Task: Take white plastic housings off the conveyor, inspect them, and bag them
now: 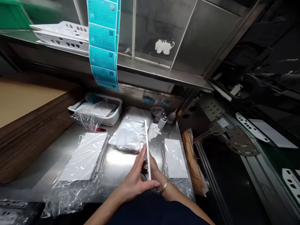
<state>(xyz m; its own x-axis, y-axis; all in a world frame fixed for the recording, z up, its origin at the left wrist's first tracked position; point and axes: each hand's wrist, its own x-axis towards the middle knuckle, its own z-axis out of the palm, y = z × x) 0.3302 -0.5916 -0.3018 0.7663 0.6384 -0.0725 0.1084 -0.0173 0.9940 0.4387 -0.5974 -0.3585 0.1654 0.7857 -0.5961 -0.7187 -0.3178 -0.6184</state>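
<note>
White panel (146, 140) stands on edge over the surface (117, 164), long side pointing away; left hand (134, 179) and right hand (155, 170) both grip it.

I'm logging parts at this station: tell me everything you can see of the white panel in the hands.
The white panel is thin, flat and long, plastic by its look, seen nearly edge-on. It stands upright over the steel table, with small cut-outs or clips on its left face near the top. The left hand grips that face low down; the right hand backs the other side. Its lower end lies between the two hands.
</note>
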